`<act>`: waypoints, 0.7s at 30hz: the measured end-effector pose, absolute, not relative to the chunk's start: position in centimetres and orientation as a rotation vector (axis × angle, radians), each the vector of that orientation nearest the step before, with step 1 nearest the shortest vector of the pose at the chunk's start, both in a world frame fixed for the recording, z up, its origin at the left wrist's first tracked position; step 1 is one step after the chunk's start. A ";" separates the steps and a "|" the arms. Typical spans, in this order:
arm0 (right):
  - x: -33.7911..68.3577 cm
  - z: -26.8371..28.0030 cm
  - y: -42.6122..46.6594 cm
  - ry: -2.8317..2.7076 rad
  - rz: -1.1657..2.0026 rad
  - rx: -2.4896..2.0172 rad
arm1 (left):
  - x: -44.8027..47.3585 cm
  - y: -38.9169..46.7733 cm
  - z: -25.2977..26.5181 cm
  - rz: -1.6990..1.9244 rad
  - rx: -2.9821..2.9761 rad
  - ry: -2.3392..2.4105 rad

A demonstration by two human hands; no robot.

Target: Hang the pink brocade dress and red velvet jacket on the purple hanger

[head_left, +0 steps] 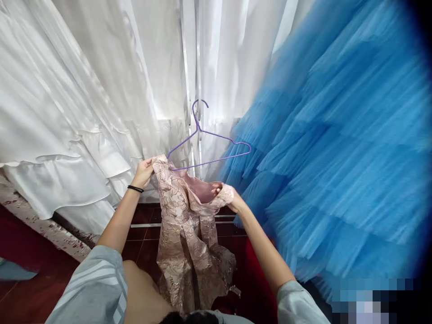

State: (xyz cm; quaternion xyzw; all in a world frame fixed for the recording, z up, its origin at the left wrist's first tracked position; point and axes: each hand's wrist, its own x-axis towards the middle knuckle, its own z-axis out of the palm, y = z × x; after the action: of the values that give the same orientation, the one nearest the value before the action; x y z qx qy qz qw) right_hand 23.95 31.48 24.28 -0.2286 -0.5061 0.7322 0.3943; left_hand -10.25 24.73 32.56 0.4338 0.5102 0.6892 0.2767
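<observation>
A pink brocade dress [173, 211] with a metallic sheen hangs between my two hands. My left hand [144, 173] is closed on its left shoulder. At the right shoulder, my right hand [232, 200] grips the fabric, with some fingers inside the neckline. A purple hanger [216, 134] has its left arm tucked into the dress's left shoulder. The hanger's right arm sticks out bare above the open neckline, and its hook points up in front of a pale upright rail. Folds of the dress hang down toward the floor.
White satin dresses [77, 112] hang at the left and back. Layered blue tulle [337, 148] fills the right side. Below is a dark red tiled floor [141, 245], with a metal bar [148, 225] low behind the dress. Red-flecked pale fabric [43, 220] lies at the left.
</observation>
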 end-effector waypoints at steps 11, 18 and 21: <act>31.8 31.1 42.5 -1.278 1.234 -0.622 | -10.1 25.4 34.1 1.871 1.218 1.539; 30.7 38.9 45.1 -2.165 0.938 -0.894 | -11.1 24.5 35.4 1.851 1.253 1.525; 28.2 41.7 44.8 -2.728 0.624 -1.375 | -11.3 23.8 35.5 1.789 1.293 1.519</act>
State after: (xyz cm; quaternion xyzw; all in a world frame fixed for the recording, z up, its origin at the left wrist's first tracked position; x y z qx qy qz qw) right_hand 28.24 44.81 41.65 -0.4410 -0.8749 0.2000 0.0119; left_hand -11.32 23.77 35.54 0.4698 0.5518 0.6499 0.2289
